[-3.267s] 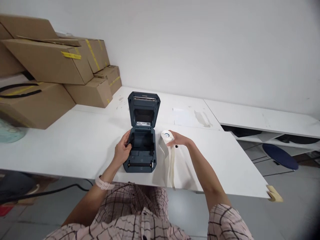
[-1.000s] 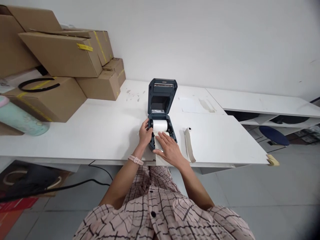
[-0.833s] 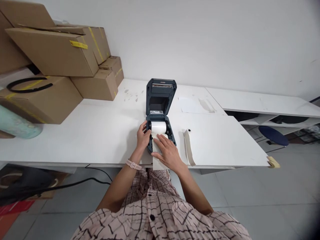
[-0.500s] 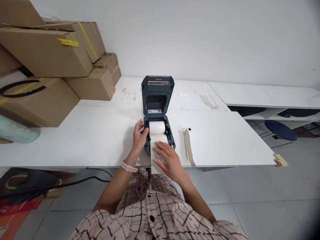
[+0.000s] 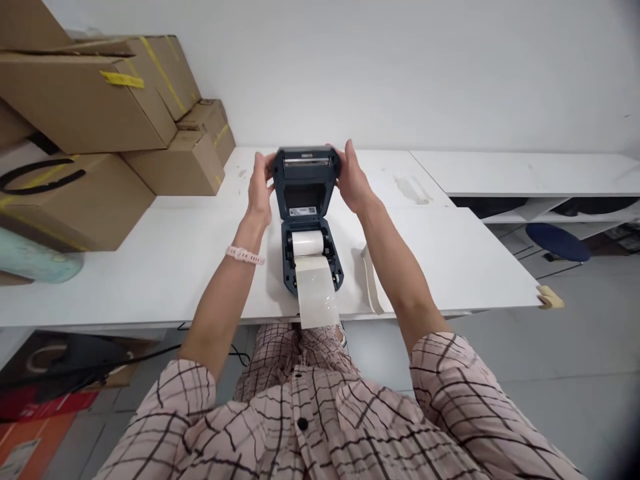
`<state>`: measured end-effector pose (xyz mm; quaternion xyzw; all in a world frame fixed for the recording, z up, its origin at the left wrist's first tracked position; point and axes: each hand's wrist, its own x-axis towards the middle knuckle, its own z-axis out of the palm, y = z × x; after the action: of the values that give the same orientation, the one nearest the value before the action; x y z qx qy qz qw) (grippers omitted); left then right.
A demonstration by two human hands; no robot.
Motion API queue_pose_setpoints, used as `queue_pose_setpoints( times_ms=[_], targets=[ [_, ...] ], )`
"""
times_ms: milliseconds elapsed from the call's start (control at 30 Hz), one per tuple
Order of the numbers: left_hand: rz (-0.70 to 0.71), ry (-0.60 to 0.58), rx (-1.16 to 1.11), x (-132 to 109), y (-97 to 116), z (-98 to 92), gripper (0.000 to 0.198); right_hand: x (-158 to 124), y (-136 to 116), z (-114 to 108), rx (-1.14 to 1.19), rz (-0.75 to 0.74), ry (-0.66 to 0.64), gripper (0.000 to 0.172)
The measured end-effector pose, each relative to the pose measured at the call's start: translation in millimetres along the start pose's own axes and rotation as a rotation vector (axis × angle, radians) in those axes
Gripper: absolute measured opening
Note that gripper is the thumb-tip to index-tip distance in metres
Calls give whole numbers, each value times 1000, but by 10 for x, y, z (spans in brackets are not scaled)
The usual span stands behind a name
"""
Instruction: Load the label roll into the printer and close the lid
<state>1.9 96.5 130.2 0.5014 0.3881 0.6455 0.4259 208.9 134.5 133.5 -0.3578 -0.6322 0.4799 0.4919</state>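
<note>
A dark label printer (image 5: 289, 270) stands near the front edge of the white table, its lid (image 5: 306, 175) raised. My left hand (image 5: 259, 190) grips the lid's left side and my right hand (image 5: 353, 179) its right side, with some fingertips hidden behind it. Inside the printer lies a white label roll (image 5: 307, 243). Its loose strip (image 5: 317, 293) runs out over the front of the printer and hangs past the table edge. To the right, a curled paper strip (image 5: 371, 283) lies on the table, partly covered by my right forearm.
Cardboard boxes (image 5: 90, 100) with yellow tape are stacked at the left, beside a pale green cylindrical object (image 5: 40, 257). A wall rises behind the table (image 5: 475, 260). A blue stool (image 5: 557, 241) stands at the right, and a black cable (image 5: 145, 358) runs below the table.
Both hands have moved up and away from the printer's base and label strip to the sides of the raised lid. The strip now lies uncovered.
</note>
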Motion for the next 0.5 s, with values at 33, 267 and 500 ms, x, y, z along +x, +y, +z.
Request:
queue_pose_setpoints(
  times_ms=[33, 267, 500],
  targets=[
    [26, 14, 15, -150, 13, -3, 64, -132, -12, 60, 2, -30, 2, 86],
    [60, 46, 251, -1439, -216, -110, 39, -1636, 172, 381, -152, 49, 135, 62],
    [-356, 138, 223, -1983, -598, -146, 86, -2060, 659, 573, 19, 349, 214, 102]
  ],
)
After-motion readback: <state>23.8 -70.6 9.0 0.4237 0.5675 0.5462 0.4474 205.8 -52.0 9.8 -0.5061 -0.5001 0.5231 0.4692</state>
